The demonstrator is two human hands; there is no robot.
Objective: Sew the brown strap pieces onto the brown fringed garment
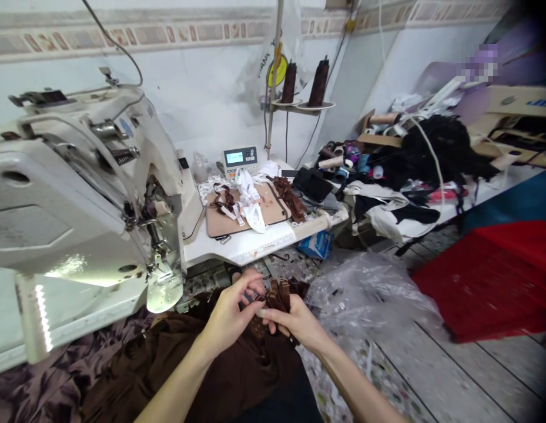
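My right hand [297, 323] is closed round a bundle of looped brown fabric straps [279, 294], which stick up above its fingers. Close beside the bundle, my left hand [235, 302] has its fingers curled and its thumb near my right thumb tip. What lies between its fingertips is too small to make out. Dark brown fabric [228, 364] spreads over my lap under both hands. To the left stands a sewing machine [100, 194], its lit needle area apart from my hands.
On the sewing table [259, 249] lie a tan board [220, 226], white pieces [250, 202] and more brown straps [290, 200]. A control panel [240, 160] and thread cones [317, 85] stand behind. Clear plastic [369, 291] and a red crate [497, 282] are at right.
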